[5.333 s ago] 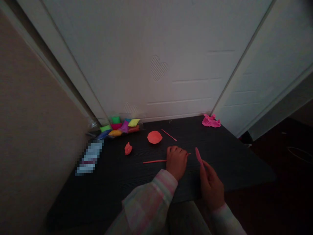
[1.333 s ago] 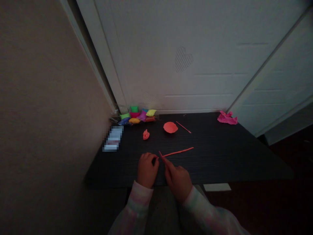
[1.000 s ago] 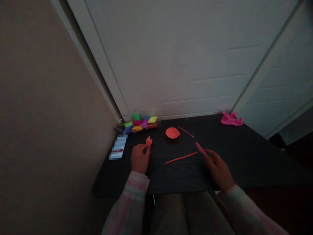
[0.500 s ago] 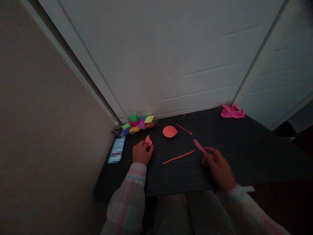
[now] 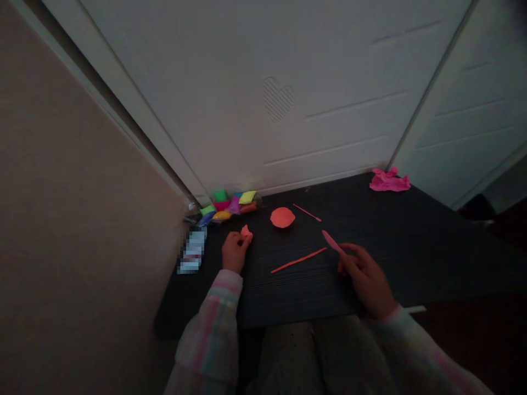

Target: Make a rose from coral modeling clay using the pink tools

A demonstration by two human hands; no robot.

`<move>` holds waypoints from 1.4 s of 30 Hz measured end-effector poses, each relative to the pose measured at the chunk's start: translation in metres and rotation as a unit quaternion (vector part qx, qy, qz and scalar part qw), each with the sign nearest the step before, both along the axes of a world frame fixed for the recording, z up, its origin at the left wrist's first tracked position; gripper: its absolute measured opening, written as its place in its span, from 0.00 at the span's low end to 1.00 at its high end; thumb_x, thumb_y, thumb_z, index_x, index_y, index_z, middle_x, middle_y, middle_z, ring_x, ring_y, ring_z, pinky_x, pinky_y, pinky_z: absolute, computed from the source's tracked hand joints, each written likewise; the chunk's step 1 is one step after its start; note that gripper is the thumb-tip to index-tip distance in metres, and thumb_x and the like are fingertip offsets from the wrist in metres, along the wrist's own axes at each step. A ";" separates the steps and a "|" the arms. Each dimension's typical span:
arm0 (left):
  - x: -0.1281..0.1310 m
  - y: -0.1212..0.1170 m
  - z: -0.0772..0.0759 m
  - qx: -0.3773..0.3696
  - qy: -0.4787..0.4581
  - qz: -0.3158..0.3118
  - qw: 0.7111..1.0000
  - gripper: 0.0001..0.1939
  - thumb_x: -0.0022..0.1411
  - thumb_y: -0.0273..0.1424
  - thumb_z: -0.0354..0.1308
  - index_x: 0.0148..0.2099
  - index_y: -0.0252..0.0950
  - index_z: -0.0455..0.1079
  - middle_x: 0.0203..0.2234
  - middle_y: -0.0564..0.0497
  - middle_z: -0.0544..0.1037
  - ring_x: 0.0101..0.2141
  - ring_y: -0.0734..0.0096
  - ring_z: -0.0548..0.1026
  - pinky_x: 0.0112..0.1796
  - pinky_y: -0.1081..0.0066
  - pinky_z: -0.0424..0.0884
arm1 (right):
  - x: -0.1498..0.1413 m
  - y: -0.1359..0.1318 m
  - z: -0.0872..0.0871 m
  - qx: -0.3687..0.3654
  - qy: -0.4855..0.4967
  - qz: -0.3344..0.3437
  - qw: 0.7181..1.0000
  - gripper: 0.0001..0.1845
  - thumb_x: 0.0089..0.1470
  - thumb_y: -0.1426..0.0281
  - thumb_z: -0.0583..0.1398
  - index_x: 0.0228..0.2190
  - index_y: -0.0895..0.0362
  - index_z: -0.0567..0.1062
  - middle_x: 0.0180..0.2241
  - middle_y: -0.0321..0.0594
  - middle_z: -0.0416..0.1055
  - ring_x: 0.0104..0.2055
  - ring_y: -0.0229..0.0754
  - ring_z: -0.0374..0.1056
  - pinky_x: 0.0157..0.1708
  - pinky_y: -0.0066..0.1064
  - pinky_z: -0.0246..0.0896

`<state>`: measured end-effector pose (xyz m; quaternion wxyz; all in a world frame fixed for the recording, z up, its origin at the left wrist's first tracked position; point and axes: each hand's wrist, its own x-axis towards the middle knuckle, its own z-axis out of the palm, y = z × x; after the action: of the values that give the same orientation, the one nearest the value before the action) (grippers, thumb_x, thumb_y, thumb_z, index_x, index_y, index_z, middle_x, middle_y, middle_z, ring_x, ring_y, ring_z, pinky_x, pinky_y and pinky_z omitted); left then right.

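Note:
My left hand (image 5: 234, 252) is closed at the fingertips on a small orange-pink lump of modelling clay (image 5: 246, 232), at the left of the dark table. In my right hand (image 5: 366, 277) is a pink plastic clay knife (image 5: 331, 241), its blade pointing up and to the left above the table. Between the hands lies a long thin roll of orange clay (image 5: 298, 260), touched by neither. Farther back sits a round orange clay piece (image 5: 282, 217), shaped like a shallow dish. Beside it rests a thin pink modelling tool (image 5: 307, 212).
Several coloured clay packets (image 5: 222, 215) lie at the back left, against the white door panel (image 5: 329, 82). A blurred-out phone-like object (image 5: 192, 251) is near the left edge of the table (image 5: 288, 304). Crumpled bright pink material (image 5: 389, 180) lies at the far right corner.
My left hand has turned slightly and its fingertips have closed in on the clay lump. My right hand keeps the knife in nearly the same pose. The view has shifted a little.

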<state>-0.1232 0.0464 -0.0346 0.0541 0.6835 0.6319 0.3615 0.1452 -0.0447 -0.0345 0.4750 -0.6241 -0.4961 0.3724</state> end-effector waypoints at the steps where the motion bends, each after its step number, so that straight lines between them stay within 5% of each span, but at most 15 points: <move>1: 0.000 0.001 0.000 -0.007 -0.015 0.017 1.000 0.12 0.48 0.38 0.52 0.20 0.35 0.63 0.23 0.52 0.65 0.26 0.74 0.66 0.29 0.72 0.64 | 0.000 0.000 -0.001 0.001 0.000 0.000 1.000 0.17 0.47 0.60 0.50 0.38 0.57 0.62 0.18 0.32 0.62 0.21 0.34 0.59 0.23 0.26 0.54; 4: -0.001 0.002 -0.003 -0.022 -0.048 0.065 0.996 0.15 0.45 0.39 0.54 0.32 0.33 0.65 0.29 0.50 0.66 0.25 0.75 0.67 0.28 0.72 0.65 | 0.001 0.000 -0.002 0.009 -0.005 -0.001 1.000 0.18 0.47 0.59 0.50 0.38 0.57 0.63 0.18 0.32 0.62 0.21 0.34 0.59 0.23 0.26 0.54; 10: 0.003 0.002 -0.005 -0.044 0.093 -0.010 0.995 0.18 0.51 0.32 0.48 0.45 0.33 0.61 0.37 0.46 0.69 0.39 0.65 0.65 0.41 0.66 0.60 | -0.001 0.000 0.000 0.005 -0.004 -0.004 1.000 0.18 0.46 0.60 0.50 0.38 0.57 0.63 0.17 0.32 0.62 0.21 0.34 0.59 0.23 0.26 0.54; 22: 0.012 0.006 -0.003 -0.047 0.087 -0.001 0.995 0.11 0.54 0.33 0.44 0.24 0.35 0.62 0.22 0.48 0.67 0.28 0.66 0.65 0.32 0.68 0.60 | -0.002 -0.001 0.002 0.001 -0.003 -0.007 1.000 0.17 0.47 0.60 0.51 0.37 0.57 0.63 0.18 0.32 0.61 0.21 0.34 0.58 0.23 0.26 0.53; 32: 0.007 -0.004 0.007 -0.034 -0.116 0.067 0.990 0.19 0.53 0.35 0.44 0.13 0.36 0.55 0.10 0.55 0.59 0.17 0.76 0.61 0.23 0.72 0.55 | -0.002 -0.002 0.003 0.003 -0.002 -0.007 1.000 0.17 0.47 0.60 0.50 0.37 0.57 0.63 0.18 0.33 0.62 0.21 0.35 0.58 0.22 0.26 0.53; 37: 0.001 0.001 0.006 -0.035 -0.300 0.079 0.950 0.17 0.47 0.37 0.51 0.15 0.35 0.51 0.12 0.58 0.61 0.19 0.78 0.65 0.21 0.76 0.60 | -0.002 -0.001 0.003 0.011 -0.001 -0.004 1.000 0.17 0.46 0.60 0.51 0.37 0.57 0.63 0.18 0.32 0.62 0.21 0.35 0.58 0.22 0.26 0.52; 42: -0.002 0.005 0.007 -0.072 -0.604 -0.009 0.794 0.12 0.40 0.32 0.58 0.26 0.35 0.57 0.19 0.59 0.66 0.22 0.80 0.69 0.21 0.79 0.63 | -0.002 -0.001 0.002 0.010 0.002 -0.007 1.000 0.17 0.46 0.59 0.51 0.36 0.56 0.63 0.17 0.32 0.62 0.21 0.34 0.58 0.22 0.26 0.53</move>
<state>-0.1253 0.0518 -0.0273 0.4765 0.3262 0.4888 0.6539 0.1431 -0.0457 -0.0320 0.4847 -0.6223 -0.4945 0.3649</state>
